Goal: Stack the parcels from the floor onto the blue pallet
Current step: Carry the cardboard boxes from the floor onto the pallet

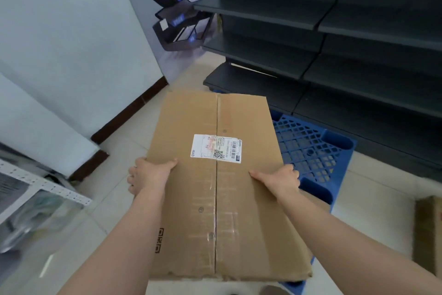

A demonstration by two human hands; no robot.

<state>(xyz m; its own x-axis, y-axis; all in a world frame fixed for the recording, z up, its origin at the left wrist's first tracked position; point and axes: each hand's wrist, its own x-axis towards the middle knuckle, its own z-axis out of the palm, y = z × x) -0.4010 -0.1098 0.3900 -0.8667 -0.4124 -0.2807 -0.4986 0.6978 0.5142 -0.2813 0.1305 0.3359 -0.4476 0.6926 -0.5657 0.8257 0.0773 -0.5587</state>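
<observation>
Box (216,184) big, flat, stiff cardboard, taped seam; I judge it light but awkward. Held between both hands, above pallet (311,149) beyond right hand (279,178). Left hand (148,174) grips opposite side edge. I'd keep side-edge grip.

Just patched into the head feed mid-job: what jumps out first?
A large cardboard parcel with a white shipping label fills the centre, gripped at its sides by the left hand and right hand. The blue pallet lies behind it to the right, before dark shelving.
</observation>
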